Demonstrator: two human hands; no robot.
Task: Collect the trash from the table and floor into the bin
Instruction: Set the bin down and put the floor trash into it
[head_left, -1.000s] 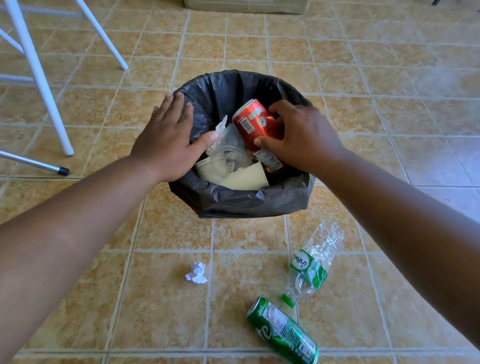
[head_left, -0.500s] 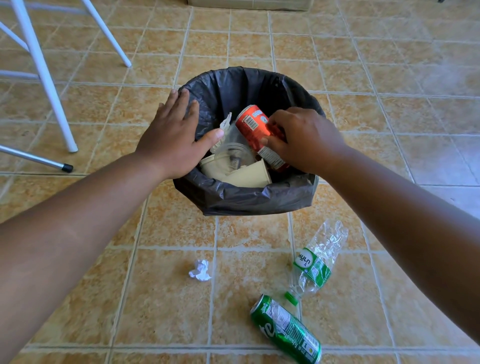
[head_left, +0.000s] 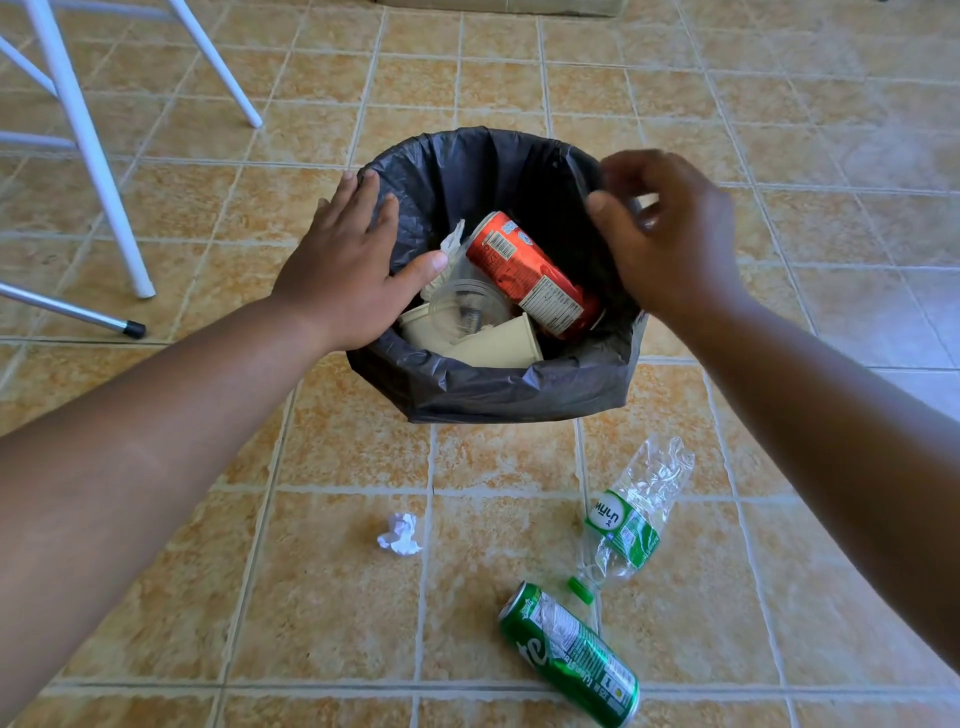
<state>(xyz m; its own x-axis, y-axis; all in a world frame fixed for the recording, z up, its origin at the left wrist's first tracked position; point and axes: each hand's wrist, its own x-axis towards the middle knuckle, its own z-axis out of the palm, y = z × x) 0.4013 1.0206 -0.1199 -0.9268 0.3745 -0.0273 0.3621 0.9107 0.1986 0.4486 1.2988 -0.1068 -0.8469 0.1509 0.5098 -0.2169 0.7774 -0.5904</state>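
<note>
Red can (head_left: 530, 275) lies tilted inside the black-lined bin (head_left: 519, 395). Your left hand (head_left: 348, 265) rests flat, fingers straight, on its left rim; your right hand (head_left: 670, 244) hovers over the right rim, loosely curled, empty. Paper wad (head_left: 399, 534), crushed bottle (head_left: 631, 514), green can (head_left: 569, 654) lie on floor (head_left: 332, 457) before it.

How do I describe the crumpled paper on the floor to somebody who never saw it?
Find the black-lined bin. On the tiles nearer the camera lie three items. The crumpled paper is the small white ball on the left, apart from the green can and clear bottle.
</note>
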